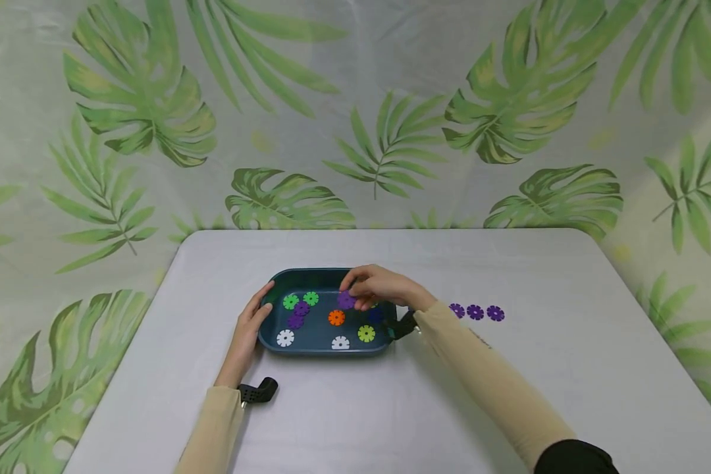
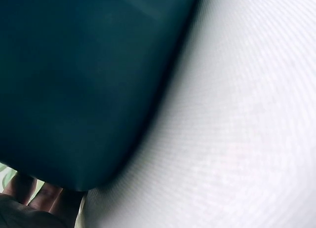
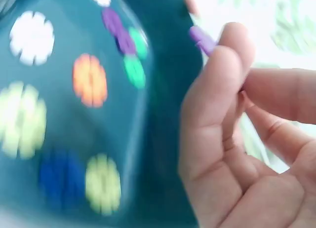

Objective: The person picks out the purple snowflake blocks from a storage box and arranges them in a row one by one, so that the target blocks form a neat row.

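Observation:
My right hand pinches a purple notched disc between thumb and fingertips, above the back right part of a dark teal tray. In the right wrist view only the edge of this purple disc shows past the fingers. My left hand holds the tray's left end, thumb at the rim; in the left wrist view its fingers bend along the outer wall. Inside the tray lie two purple discs, green discs, white discs, an orange disc, yellow-green discs and a blue disc.
On the white table, right of the tray, a row of purple discs lies flat, its left end partly covered by my right arm. A leaf-patterned cloth hangs behind the table. Black wrist cameras sit on both wrists.

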A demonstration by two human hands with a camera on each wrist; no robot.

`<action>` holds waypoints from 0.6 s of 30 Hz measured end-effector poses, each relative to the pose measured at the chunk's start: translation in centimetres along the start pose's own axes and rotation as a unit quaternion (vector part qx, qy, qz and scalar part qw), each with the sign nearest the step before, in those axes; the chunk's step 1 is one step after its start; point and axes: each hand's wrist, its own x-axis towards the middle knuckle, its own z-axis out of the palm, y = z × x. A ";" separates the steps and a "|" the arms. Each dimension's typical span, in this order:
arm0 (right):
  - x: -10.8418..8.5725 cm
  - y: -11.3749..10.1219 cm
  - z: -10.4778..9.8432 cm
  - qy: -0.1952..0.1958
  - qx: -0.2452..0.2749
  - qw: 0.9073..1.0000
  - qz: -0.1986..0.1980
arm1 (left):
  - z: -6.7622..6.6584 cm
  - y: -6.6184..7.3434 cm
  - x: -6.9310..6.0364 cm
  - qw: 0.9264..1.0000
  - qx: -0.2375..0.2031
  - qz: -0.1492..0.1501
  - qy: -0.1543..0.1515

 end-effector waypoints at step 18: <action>-17.7 14.0 -15.6 0.227 0.005 0.971 0.079 | 0.4 2.9 -1.1 1.000 -0.014 -0.013 -0.017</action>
